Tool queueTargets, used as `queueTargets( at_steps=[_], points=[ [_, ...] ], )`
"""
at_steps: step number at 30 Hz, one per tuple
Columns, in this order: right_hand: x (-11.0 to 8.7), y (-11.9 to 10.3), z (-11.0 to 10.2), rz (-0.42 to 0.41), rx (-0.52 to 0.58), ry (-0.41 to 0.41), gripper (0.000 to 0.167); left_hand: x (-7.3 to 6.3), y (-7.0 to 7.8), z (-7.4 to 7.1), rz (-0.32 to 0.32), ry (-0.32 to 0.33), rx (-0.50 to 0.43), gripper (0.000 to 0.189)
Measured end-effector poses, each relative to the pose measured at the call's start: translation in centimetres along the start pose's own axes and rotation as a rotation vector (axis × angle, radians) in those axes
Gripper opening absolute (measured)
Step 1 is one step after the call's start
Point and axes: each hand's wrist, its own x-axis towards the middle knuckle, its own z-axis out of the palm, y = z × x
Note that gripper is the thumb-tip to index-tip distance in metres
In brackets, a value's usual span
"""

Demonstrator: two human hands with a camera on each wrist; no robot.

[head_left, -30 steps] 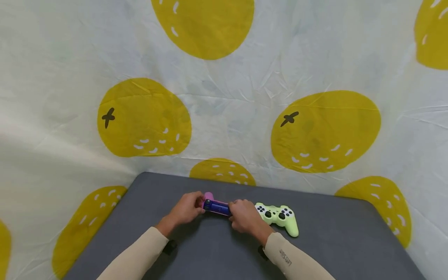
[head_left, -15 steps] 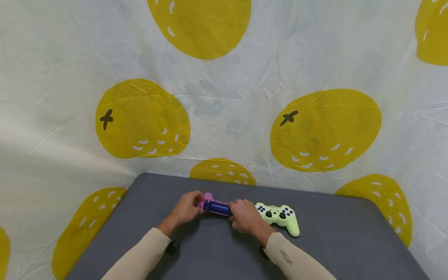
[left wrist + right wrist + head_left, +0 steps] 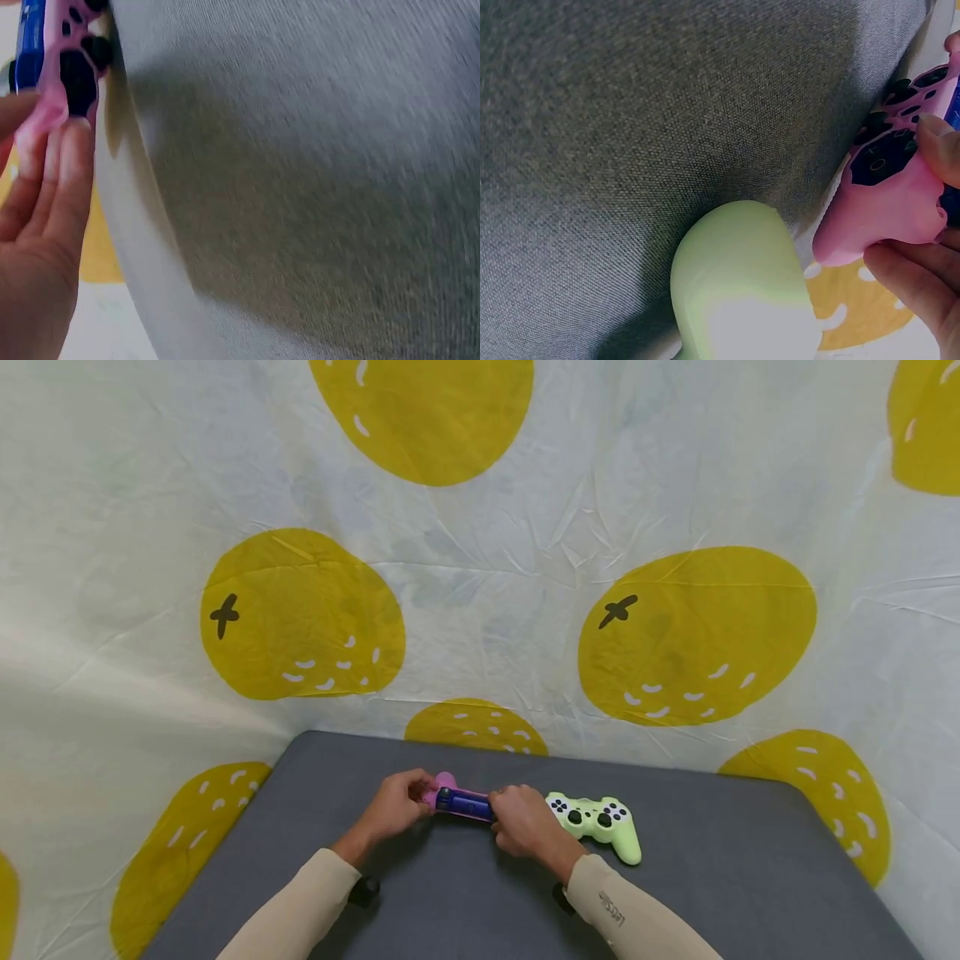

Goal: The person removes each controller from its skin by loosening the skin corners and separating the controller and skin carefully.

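I pinch one end of the game controller (image 3: 468,805) between the thumb and fingers of my left hand (image 3: 400,799); my right hand (image 3: 523,822) grips the other end. It sits over the bench (image 3: 720,868), nearer the far left corner than the far right. Its body is glossy dark blue, edged by a soft pink cover (image 3: 900,202), black buttons tilted toward the woven grey top. A pale green controller (image 3: 617,827) lies beside my right hand. Yellow fruit patterns the white curtain (image 3: 487,527) beyond the far edge. A circle marks one button; my right sleeve (image 3: 637,910) has lettering too small to read surely.
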Motion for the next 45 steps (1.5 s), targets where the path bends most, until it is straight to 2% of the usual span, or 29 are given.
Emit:
queueTargets(
  at_steps=[3, 5, 7, 10, 13, 15, 18, 26, 29, 32, 35, 37, 40, 42, 45],
  points=[
    [0.1, 0.0, 0.0, 0.004, 0.001, -0.002, 0.017, -0.1, -0.3, -0.5, -0.001, -0.053, -0.051, 0.013],
    [0.2, 0.0, -0.1, 0.007, 0.003, -0.005, 0.017, 0.0, -0.3, -0.7, 0.025, -0.073, -0.019, 0.008],
    [0.3, 0.0, -0.1, 0.005, 0.003, -0.009, 0.017, 0.2, 0.0, -0.7, 0.071, -0.073, 0.069, 0.006],
    [0.4, -0.1, -0.2, 0.006, 0.002, -0.014, 0.017, 0.6, 0.6, -0.5, 0.146, -0.044, 0.267, 0.008],
    [0.5, -0.2, -0.1, 0.005, 0.003, -0.020, 0.017, 0.8, 1.1, -0.3, 0.186, -0.013, 0.446, 0.013],
    [0.6, -0.3, -0.1, 0.008, 0.007, -0.028, 0.017, 0.8, 1.2, -0.1, 0.194, 0.002, 0.535, 0.018],
    [0.6, -0.4, -0.2, 0.018, 0.009, -0.041, 0.018, 0.8, 1.0, 0.2, 0.189, 0.020, 0.618, 0.023],
    [0.6, -0.5, 0.0, 0.016, 0.028, -0.050, 0.016, 1.0, -0.4, 0.8, 0.134, 0.048, 0.730, 0.017],
    [0.8, -0.5, -0.2, 0.004, 0.028, -0.046, 0.014, 1.5, -0.6, 0.9, 0.096, 0.032, 0.722, 0.016],
    [0.9, -0.5, -0.4, -0.004, 0.029, -0.050, 0.014, 1.9, -1.0, 0.6, 0.076, -0.013, 0.676, 0.018],
    [0.9, -0.4, -0.5, 0.015, 0.025, -0.048, 0.015, 2.1, -1.3, -0.2, 0.095, -0.081, 0.577, 0.016],
    [0.7, -0.2, -0.3, 0.036, 0.026, -0.041, 0.015, 2.1, -1.4, -0.8, 0.114, -0.113, 0.472, 0.012],
    [0.5, 0.1, -0.1, 0.042, 0.036, -0.015, 0.016, 1.9, -1.3, -1.4, 0.106, -0.106, 0.333, 0.002],
    [0.4, 0.3, 0.0, 0.044, 0.055, 0.005, 0.016, 1.6, -1.0, -1.5, 0.117, -0.086, 0.276, 0.008],
    [0.3, 0.5, 0.2, 0.054, 0.101, 0.039, 0.018, 1.4, -0.4, -1.2, 0.163, -0.111, 0.254, 0.029]
  ],
)
